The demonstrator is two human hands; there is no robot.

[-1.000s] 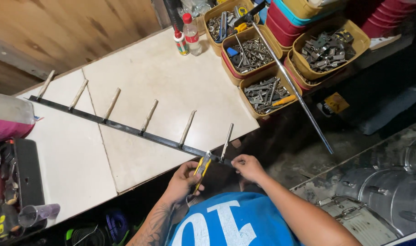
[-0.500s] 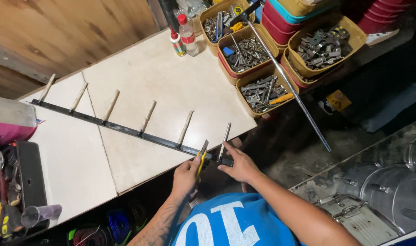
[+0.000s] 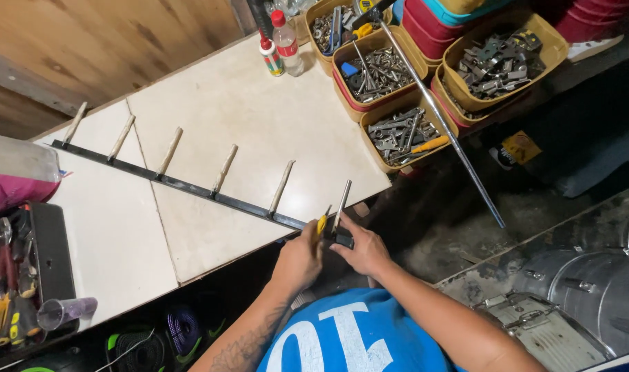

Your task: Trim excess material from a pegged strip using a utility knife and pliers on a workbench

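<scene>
A long black metal bar (image 3: 190, 187) lies across the pale tabletop (image 3: 245, 117), with several short rods standing out from it. My left hand (image 3: 299, 260) grips a yellow-handled tool (image 3: 321, 224) at the bar's near end. My right hand (image 3: 361, 249) holds that same end of the bar, just below the last rod (image 3: 342, 204), a grey metal one. Both hands sit at the table's front edge, close together.
Several yellow tubs of metal parts and tools (image 3: 404, 134) stand at the table's right end, and a long steel rod (image 3: 438, 124) slants over them. Two small bottles (image 3: 280, 45) stand at the back. A tool tray (image 3: 11, 275) is at the left. Metal drums (image 3: 590, 289) stand lower right.
Both hands have drawn closer together at the bar's end. The right hand now rests on the bar by the last rod, and the yellow tool has come up against it.
</scene>
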